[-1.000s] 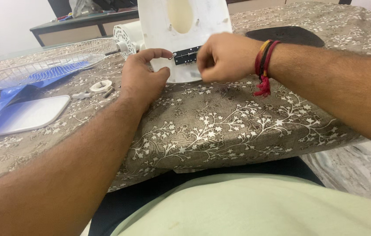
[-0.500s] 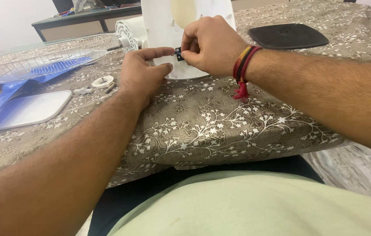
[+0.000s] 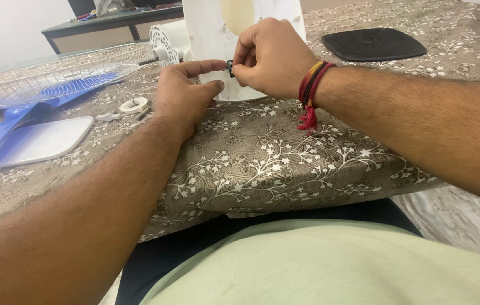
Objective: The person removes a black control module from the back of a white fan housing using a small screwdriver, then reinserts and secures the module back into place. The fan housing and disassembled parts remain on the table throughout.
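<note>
Black and small, a clip-like part [image 3: 230,66] is pinched by the fingers [image 3: 244,61] of the right hand [image 3: 271,56], against the white fan body [image 3: 212,34]. It is touched from the other side by the left hand [image 3: 186,93], loosely curled, resting on the tabletop [image 3: 262,164].

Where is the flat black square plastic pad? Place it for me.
In the head view, the flat black square plastic pad lies far right on the floral tablecloth, beyond the right hand and right of the white fan body.
</note>
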